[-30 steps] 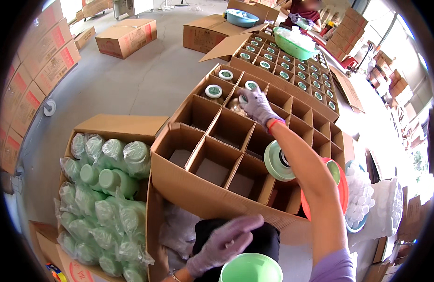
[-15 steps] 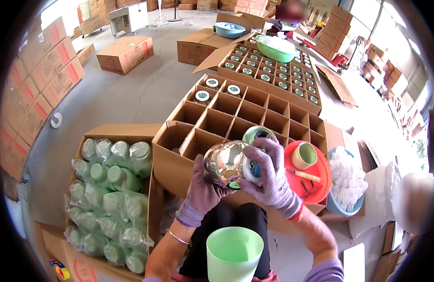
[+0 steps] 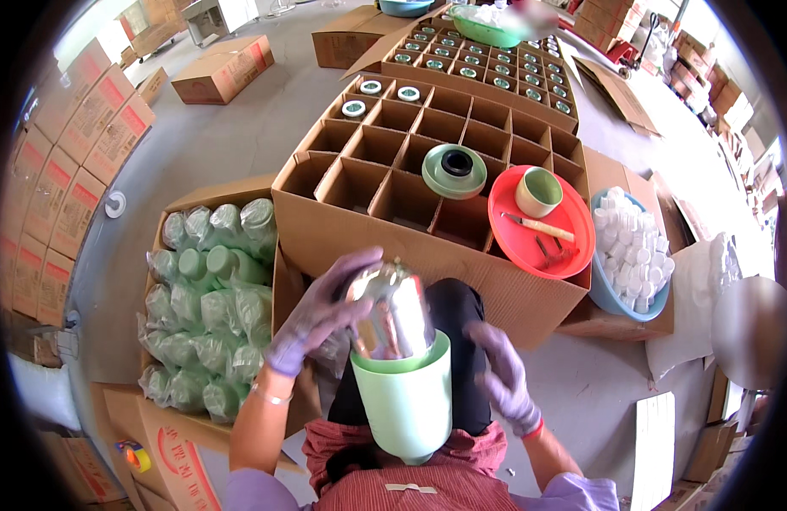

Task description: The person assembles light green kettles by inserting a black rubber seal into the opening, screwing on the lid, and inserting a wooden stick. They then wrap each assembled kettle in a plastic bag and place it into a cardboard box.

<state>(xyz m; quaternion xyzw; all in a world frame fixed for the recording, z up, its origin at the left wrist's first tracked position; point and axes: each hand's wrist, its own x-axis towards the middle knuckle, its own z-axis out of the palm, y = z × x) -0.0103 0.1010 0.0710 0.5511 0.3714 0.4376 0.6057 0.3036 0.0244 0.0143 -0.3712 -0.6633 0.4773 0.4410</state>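
Observation:
A shiny silver glass flask liner (image 3: 395,315) stands partly inside a pale green cylindrical shell (image 3: 406,404), which rests upright between my thighs. With fingers curved round the liner's left side and thumb across its front, my left hand (image 3: 321,315) grips it above the shell's rim. My right hand (image 3: 506,375) is off to the right of the shell, fingers apart and holding nothing. Both hands wear purple-grey gloves. A pale green round collar (image 3: 438,177) with a black ring in its middle lies on the divided carton (image 3: 393,230) ahead of me.
Beside the collar, a red tray (image 3: 508,226) holds a green cup (image 3: 538,192) and a knife (image 3: 542,227). White caps fill a blue basin (image 3: 599,285) at right. Bagged green shells (image 3: 214,341) fill a carton at left. Farther back stands another divided carton (image 3: 461,89) of capped flasks.
The silver liner has come down from above the carton's near edge into the green shell. My right hand has let go of it and moved down. The view has tilted downward.

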